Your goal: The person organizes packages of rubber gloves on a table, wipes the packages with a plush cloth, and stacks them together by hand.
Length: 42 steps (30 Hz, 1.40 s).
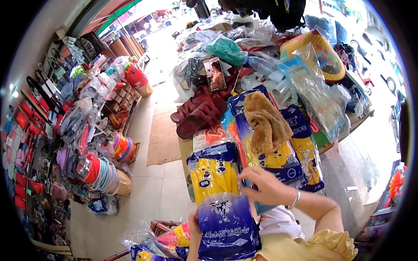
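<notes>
The right hand's [267, 188] fingers are bent and slightly apart just beside the packet's [226, 228] right edge, contact unclear, while the left hand [194, 226], fingers mostly hidden, holds its left edge. The packet is at the near end of a heaped table [358, 125], near red sandals [202, 112] and brown plush [266, 126]. Across the tiled floor [150, 191], assorted goods [80, 119] line the wall.

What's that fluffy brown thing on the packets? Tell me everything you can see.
The fluffy brown cloth-like piece looks soft and plush, plain, and bunched or folded across its middle. It lies loosely on glossy blue-and-yellow plastic packets, which touch it from below. The right hand is near its lower end, not touching it.
</notes>
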Each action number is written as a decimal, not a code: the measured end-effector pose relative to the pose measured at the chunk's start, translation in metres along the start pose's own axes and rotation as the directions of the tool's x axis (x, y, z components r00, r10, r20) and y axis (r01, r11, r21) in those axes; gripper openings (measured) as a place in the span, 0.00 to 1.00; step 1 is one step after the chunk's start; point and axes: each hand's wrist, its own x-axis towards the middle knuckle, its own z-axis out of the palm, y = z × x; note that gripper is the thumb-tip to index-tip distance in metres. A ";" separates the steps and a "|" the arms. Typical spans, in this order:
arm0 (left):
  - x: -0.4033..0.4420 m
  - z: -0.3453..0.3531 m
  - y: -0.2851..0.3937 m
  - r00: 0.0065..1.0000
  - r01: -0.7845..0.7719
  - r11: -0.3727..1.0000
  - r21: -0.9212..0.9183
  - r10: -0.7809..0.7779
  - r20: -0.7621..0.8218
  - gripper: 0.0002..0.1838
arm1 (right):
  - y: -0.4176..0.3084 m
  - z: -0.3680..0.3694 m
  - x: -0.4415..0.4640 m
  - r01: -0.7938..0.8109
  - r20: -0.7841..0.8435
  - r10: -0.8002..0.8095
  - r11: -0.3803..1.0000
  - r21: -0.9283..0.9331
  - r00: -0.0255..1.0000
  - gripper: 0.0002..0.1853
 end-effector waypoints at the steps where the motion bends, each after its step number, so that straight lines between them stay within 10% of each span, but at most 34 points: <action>1: -0.001 0.002 0.000 1.000 0.000 1.000 0.001 0.000 0.001 0.13 | -0.004 -0.009 0.014 0.028 0.003 -0.028 0.999 -0.030 1.000 0.18; 8: -0.009 0.006 -0.003 1.000 0.019 0.999 -0.029 -0.018 0.014 0.14 | 0.061 0.036 0.112 0.140 0.131 -0.087 0.868 -0.476 0.988 0.34; 22: -0.009 0.005 0.002 0.998 0.063 0.997 -0.051 -0.063 0.006 0.16 | 0.067 0.030 0.161 -0.237 0.463 0.361 0.922 -0.306 0.810 0.47; 35: -0.007 0.021 0.004 0.989 0.138 0.989 -0.049 -0.140 -0.038 0.18 | 0.070 0.043 0.161 0.010 0.121 0.033 0.943 -0.333 0.992 0.27; 40: 0.008 0.002 0.002 0.991 0.029 0.996 0.088 -0.040 0.131 0.31 | 0.088 0.038 0.168 -0.015 0.083 0.047 0.937 -0.350 0.995 0.27; 42: 0.014 -0.001 0.007 0.990 -0.031 0.911 0.411 -0.029 0.139 0.45 | 0.081 0.036 0.164 -0.024 0.090 0.057 0.942 -0.333 0.994 0.28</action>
